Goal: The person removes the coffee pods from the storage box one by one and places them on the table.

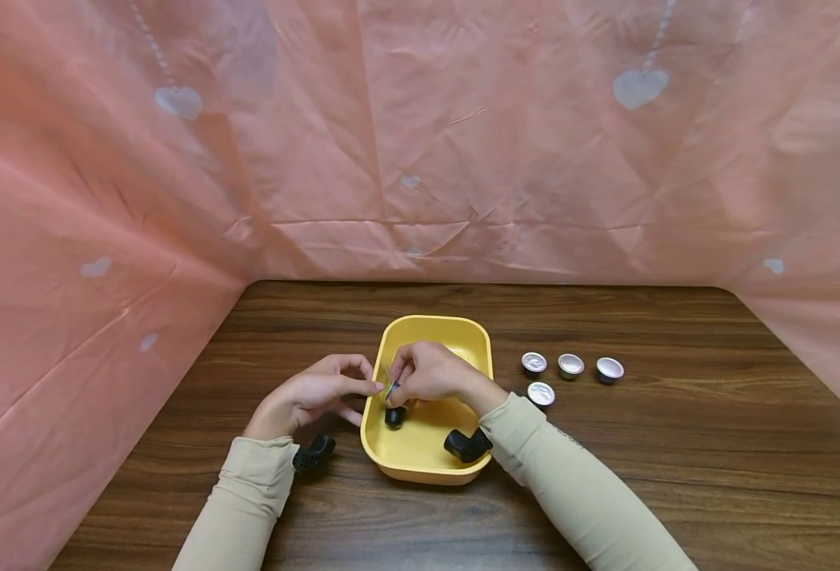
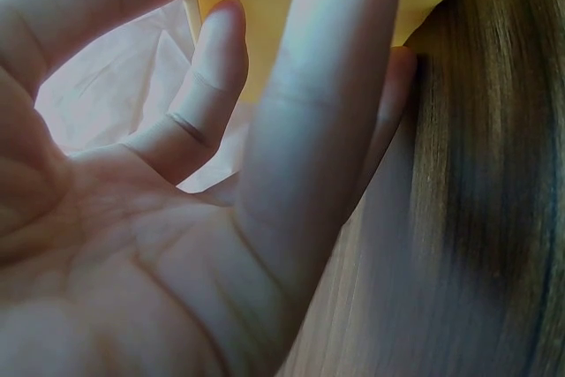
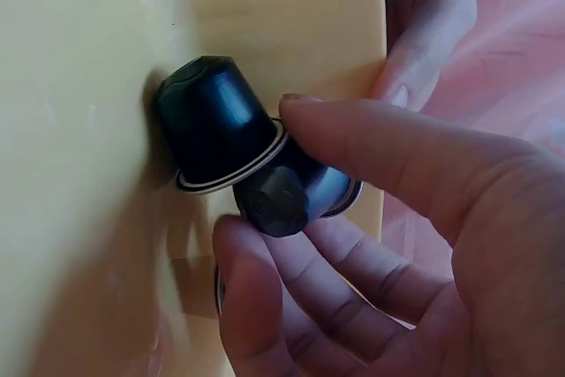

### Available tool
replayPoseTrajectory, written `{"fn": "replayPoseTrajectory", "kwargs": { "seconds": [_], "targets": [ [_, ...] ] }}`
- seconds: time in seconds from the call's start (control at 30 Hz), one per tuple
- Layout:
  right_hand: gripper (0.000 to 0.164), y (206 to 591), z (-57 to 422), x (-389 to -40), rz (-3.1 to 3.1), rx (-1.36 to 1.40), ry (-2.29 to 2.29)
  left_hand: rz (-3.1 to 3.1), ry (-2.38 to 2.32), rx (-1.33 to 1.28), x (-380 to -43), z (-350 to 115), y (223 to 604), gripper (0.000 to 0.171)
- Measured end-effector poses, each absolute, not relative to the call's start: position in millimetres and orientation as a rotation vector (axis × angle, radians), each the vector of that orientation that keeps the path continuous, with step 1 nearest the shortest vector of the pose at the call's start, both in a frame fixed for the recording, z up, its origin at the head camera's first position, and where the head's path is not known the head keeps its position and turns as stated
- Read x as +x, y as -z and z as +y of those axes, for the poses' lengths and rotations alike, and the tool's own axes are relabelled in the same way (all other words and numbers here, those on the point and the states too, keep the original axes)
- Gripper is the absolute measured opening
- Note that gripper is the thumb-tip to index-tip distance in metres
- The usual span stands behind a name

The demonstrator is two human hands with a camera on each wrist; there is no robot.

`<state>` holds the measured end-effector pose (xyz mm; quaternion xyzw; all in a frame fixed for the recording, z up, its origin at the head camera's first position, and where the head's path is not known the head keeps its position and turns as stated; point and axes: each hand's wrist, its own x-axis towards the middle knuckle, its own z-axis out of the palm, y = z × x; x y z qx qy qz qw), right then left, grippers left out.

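My right hand [image 1: 430,373] reaches down into a yellow bin [image 1: 427,477]. Its thumb and fingertips pinch a dark coffee capsule [image 3: 275,205] close to the left wall. Right against that one, in the right wrist view, is a second dark blue capsule [image 3: 216,121] with a pale rim, lying in the bin. The edge of another capsule shows partly hidden behind the index finger. My left hand [image 1: 312,392] is at the bin's left side, fingers spread and slightly bent. One fingertip reaches the rim while other fingers lie along the outside of the wall.
Several foil-topped capsules [image 1: 571,365] stand on the brown wooden table [image 1: 676,460], right of the bin. Black wrist cameras [image 1: 466,446] stick out under both sleeves. A pink curtain [image 1: 462,174] with pale hearts hangs behind the table and along its sides.
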<state>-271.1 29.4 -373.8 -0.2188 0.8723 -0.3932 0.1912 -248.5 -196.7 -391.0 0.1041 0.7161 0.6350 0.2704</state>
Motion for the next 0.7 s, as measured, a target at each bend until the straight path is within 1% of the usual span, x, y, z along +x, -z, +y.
{"fn": "replayPoseTrajectory", "kwargs": {
  "seconds": [0.43, 0.57, 0.7],
  "targets": [
    [0.035, 365, 36, -268, 2.431, -0.561, 1.287, 1.928, -1.712, 0.268, -249, -195, 391, 0.015],
    [0.035, 363, 39, -268, 2.439, -0.532, 1.286, 1.928, -1.707, 0.266, -248, -195, 390, 0.015],
    [0.031, 359, 41, -268, 2.493, -0.545, 1.266, 1.934, -1.7, 0.256, -248, -195, 390, 0.014]
  ]
}}
